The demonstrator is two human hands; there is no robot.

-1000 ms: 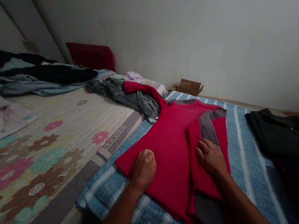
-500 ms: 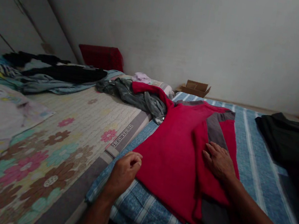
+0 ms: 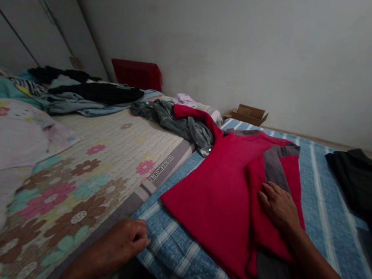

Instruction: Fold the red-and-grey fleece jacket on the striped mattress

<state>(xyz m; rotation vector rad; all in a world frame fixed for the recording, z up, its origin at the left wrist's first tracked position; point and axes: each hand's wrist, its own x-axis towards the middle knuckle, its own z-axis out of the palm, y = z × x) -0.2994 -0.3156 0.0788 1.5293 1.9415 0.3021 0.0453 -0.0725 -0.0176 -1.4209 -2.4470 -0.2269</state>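
"Where's the red shirt (image 3: 215, 200)?"

"Flat on the blue sheet (image 3: 324, 211), w/ its folded sleeve (image 3: 263, 239) laid over it; far sleeve (image 3: 195, 113) is out on the grey cloth (image 3: 187, 128)."

"& the grip?"

"L hand (image 3: 129, 236) is curled, almost a fist, by the sheet's corner, off the shirt; can't see anything in it; R hand (image 3: 279, 205) is flat on the folded sleeve, not pinching."

"What might go wrong?"

"If R hand slides, prob. that sleeve bunches up; if the shirt's tugged, far sleeve might drag the grey cloth too."
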